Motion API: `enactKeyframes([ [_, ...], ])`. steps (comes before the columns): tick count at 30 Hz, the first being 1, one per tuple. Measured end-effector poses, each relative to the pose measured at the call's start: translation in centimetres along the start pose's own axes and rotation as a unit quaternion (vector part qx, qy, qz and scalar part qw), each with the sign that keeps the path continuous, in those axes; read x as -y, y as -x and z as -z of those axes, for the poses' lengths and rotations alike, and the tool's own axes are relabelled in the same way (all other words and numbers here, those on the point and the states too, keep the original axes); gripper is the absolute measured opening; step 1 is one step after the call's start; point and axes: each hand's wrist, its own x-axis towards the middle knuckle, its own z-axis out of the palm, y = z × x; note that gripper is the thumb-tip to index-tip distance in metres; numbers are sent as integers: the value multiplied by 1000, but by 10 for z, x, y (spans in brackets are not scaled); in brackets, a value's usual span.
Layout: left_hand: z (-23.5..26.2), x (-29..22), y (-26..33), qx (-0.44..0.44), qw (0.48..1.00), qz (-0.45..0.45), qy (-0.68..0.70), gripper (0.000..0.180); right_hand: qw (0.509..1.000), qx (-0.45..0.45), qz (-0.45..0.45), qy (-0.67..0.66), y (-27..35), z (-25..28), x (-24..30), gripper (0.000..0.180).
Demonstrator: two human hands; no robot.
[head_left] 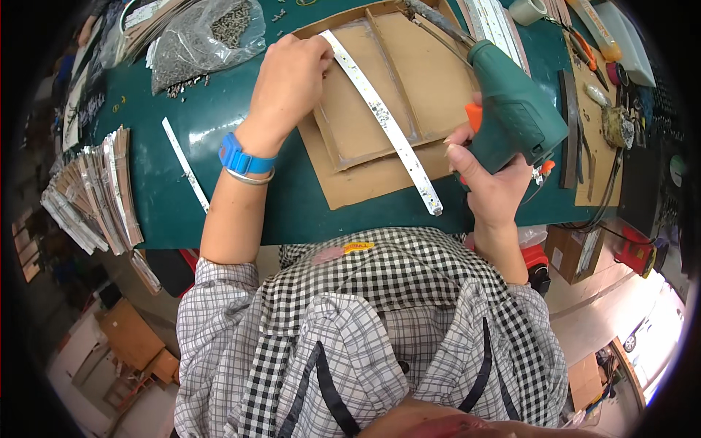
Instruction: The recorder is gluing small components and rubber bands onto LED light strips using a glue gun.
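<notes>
My left hand (292,82) is closed at the far end of a long white LED strip board (380,115), pinching its edge. The strip slants across a shallow brown cardboard tray (431,80), and its near end reaches past the tray's front edge. In my right hand (489,171) is a green hot glue gun (515,102) with an orange trigger, its nozzle toward the tray's far edge. My fingers wrap round its handle, partly hidden behind it. A flat cardboard sheet (347,188) lies beneath the tray.
A clear bag of small metal parts (208,44) lies far left. Stacked strips (95,190) stand at the left edge, near a single loose strip (185,164). More white strips (496,29) lie beyond the glue gun. Orange-handled pliers (584,51) are at far right.
</notes>
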Motion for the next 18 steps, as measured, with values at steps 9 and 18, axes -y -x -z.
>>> enactKeyframes([
  [9, 17, -22, 13, -41, 987, 46, 149, 13, 1000, 17, 12, -2, -2, 0, 4, 63],
  [18, 23, -36, 40, -41, 942, 140, 302, 11, 998, 49, -27, 19, -8, -11, 21, 55],
])
